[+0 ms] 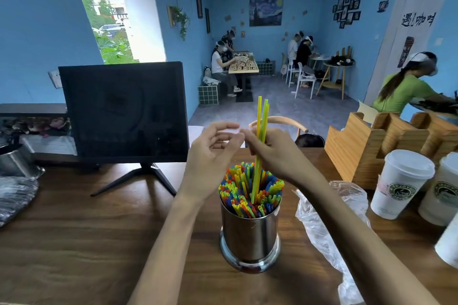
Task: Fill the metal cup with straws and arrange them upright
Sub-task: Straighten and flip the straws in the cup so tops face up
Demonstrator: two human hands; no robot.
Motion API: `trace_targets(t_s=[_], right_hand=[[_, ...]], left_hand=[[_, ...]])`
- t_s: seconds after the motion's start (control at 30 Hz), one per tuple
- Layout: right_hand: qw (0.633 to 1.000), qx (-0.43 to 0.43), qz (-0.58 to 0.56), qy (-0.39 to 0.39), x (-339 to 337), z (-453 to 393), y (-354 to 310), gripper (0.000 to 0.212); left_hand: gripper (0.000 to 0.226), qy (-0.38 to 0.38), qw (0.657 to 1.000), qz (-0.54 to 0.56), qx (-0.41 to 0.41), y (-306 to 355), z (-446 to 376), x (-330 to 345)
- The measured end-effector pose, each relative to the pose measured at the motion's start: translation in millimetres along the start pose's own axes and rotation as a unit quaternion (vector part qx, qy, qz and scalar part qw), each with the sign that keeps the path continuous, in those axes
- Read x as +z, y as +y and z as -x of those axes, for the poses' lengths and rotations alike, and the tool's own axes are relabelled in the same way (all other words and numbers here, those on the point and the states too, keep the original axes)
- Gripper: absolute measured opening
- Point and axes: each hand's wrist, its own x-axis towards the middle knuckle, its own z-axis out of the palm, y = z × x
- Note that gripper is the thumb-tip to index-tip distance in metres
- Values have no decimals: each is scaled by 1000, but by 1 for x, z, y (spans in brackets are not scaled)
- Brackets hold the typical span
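A shiny metal cup (249,238) stands on the wooden counter, packed with upright coloured straws (245,188) in red, blue, yellow and green. Above it my right hand (275,153) grips a few long yellow and green straws (262,119); their lower ends reach down among the packed ones. My left hand (210,156) hovers just left of the right hand, fingers relaxed, holding nothing.
A black monitor (124,111) on a stand sits at the back left. A crumpled clear plastic bag (329,228) lies right of the cup. Lidded paper cups (401,183) and a wooden organiser (381,141) stand at the right. Another metal container (14,161) is far left.
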Motion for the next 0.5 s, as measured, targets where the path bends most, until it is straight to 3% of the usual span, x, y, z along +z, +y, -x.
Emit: trace_targets(t_s=[0.2, 0.37, 0.43, 0.5], right_hand=[[998, -41, 36, -23, 5, 11, 6, 56], [990, -48, -78, 108, -15, 2, -1, 54], [984, -71, -72, 150, -19, -2, 2, 51], [987, -80, -24, 137, -13, -2, 7, 48]], left_hand=[[45, -63, 997, 32, 32, 7, -6, 8], [42, -22, 998, 34, 39, 0, -8, 9], [38, -10, 999, 31, 29, -5, -8, 7], [35, -10, 999, 33, 21, -9, -8, 7]])
